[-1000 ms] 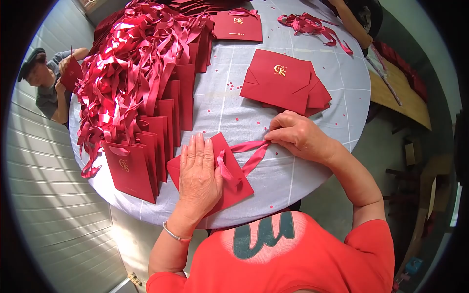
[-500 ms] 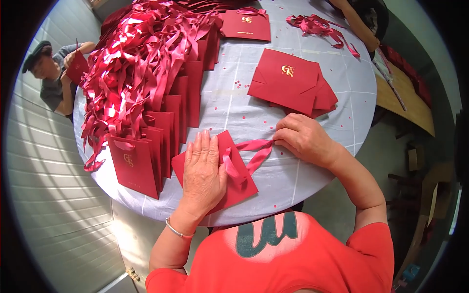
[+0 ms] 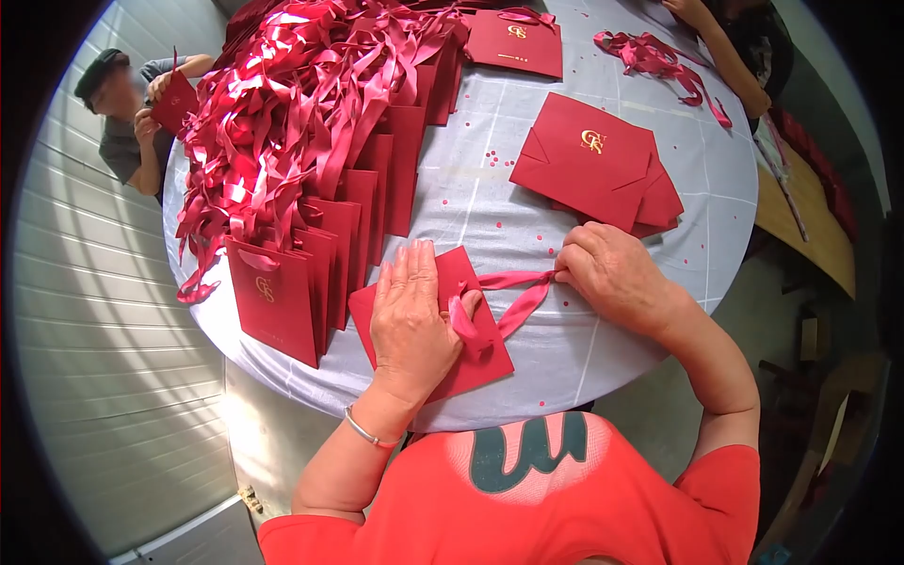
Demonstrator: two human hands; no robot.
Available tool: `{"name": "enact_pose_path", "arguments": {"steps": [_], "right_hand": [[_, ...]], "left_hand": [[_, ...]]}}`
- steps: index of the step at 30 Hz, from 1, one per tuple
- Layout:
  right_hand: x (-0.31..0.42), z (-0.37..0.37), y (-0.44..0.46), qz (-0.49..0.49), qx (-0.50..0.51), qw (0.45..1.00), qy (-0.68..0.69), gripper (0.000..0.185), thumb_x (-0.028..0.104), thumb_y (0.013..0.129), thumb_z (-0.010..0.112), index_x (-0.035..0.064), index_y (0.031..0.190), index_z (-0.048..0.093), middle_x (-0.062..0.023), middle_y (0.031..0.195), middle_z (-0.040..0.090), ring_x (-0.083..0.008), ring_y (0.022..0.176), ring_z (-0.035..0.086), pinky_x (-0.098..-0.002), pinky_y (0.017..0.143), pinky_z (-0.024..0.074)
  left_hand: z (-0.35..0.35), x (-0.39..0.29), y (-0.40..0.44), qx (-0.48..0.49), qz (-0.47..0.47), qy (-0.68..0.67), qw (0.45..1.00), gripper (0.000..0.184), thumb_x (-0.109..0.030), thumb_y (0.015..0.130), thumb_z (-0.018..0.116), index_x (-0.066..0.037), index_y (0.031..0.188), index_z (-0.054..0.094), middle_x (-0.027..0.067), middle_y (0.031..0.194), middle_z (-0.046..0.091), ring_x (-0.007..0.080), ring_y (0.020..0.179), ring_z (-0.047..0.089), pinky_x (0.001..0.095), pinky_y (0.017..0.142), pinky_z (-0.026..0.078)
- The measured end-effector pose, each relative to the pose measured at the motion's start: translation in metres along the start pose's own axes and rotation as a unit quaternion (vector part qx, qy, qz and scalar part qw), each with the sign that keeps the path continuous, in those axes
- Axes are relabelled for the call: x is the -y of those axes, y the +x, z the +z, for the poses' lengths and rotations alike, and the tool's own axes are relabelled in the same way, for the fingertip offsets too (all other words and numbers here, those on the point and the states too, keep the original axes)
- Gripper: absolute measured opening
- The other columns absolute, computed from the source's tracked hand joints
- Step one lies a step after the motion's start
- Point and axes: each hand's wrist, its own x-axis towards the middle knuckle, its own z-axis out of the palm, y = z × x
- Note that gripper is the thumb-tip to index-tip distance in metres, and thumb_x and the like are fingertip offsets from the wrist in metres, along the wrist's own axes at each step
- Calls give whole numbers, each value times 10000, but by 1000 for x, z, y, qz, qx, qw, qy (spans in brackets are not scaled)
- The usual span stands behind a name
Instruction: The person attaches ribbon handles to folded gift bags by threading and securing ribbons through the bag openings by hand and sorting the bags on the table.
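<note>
A red paper gift bag (image 3: 490, 358) lies flat and turned at an angle near the table's front edge. My left hand (image 3: 412, 325) presses on it with the fingers stretched out, its thumb reaching to the near pink ribbon loop (image 3: 471, 325). Pinched between the fingertips of my right hand (image 3: 612, 278) is the far ribbon handle (image 3: 529, 303), pulled out to the right of the bag. That ribbon runs from the bag's edge in two strands that meet at my fingers.
Rows of upright red bags (image 3: 278, 306) with tangled ribbons (image 3: 301, 113) fill the left side. Flat bags (image 3: 593, 151) are stacked beyond my right hand. Loose ribbons (image 3: 659, 61) lie farther back. One person (image 3: 132, 113) holds a bag at left; another's arm (image 3: 734, 66) shows at right.
The view has shifted, so the table appears farther right. My left thumb has moved out to the near ribbon loop. My right hand still pinches the far ribbon.
</note>
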Motion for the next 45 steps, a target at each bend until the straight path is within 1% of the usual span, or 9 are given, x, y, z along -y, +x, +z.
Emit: {"name": "enact_pose_path", "arguments": {"steps": [13,20,26,31,35,40,42,43,45], "right_hand": [[-17,-9,-8,6,-10,999,-35,201,169,778,715,64,832,552,-88,849,548,-266,810,570,-384,726,502],[-1,-30,-12,105,28,988,106,153,63,838,702,33,855,552,-97,854,569,-273,791,576,-366,703,488],[26,-66,-18,272,124,724,621,126,108,971,614,4,901,593,-35,898,589,-111,781,513,-258,703,436],[81,-100,2,168,89,674,714,117,88,930,661,-4,900,594,-55,892,592,-148,792,529,-289,712,437],[98,-126,28,85,-11,755,650,93,80,972,623,-1,931,606,-2,864,580,-85,779,518,-256,698,435],[53,-124,101,302,-21,819,488,239,230,988,626,-1,939,660,-11,745,619,-75,637,581,-224,573,462],[-5,-75,103,280,-96,870,395,357,305,958,660,-50,951,697,-29,730,644,-87,670,611,-259,605,494],[-20,-69,97,321,-95,865,375,356,297,944,667,-58,935,698,-35,734,650,-96,677,614,-270,619,502],[-58,-60,77,363,-100,860,343,356,290,931,674,-65,919,700,-41,739,657,-106,685,617,-282,633,510]], "left_hand": [[-20,8,-5,61,39,-70,995,928,-239,702,733,100,1467,332,330,1441,434,448,1395,386,499,1203,224],[-40,12,-8,123,86,-111,982,1232,-458,613,879,105,1494,228,381,1534,234,516,1463,192,581,1202,116],[-64,-20,-30,200,194,-80,957,1200,-503,575,885,89,1465,337,371,1502,309,490,1442,275,603,1189,137],[-75,-19,-34,69,253,-137,955,707,-171,754,727,111,1356,486,335,1338,541,444,1258,551,518,1078,413],[-94,-11,-34,11,217,-345,913,533,30,764,636,84,1289,563,250,1129,681,358,972,708,373,846,553],[-81,-2,-4,186,-86,-595,777,310,-58,842,654,62,1126,618,39,849,689,81,689,579,287,608,508],[-43,15,1,155,-118,-515,835,373,-90,839,692,61,1158,571,102,817,699,123,669,629,309,595,513],[-39,25,-2,161,-66,-322,931,452,-166,828,745,60,1162,540,191,784,696,248,656,694,364,589,535],[-60,18,-3,132,-54,-97,985,520,-260,805,785,64,1136,548,246,761,675,373,668,687,427,586,540]]}}
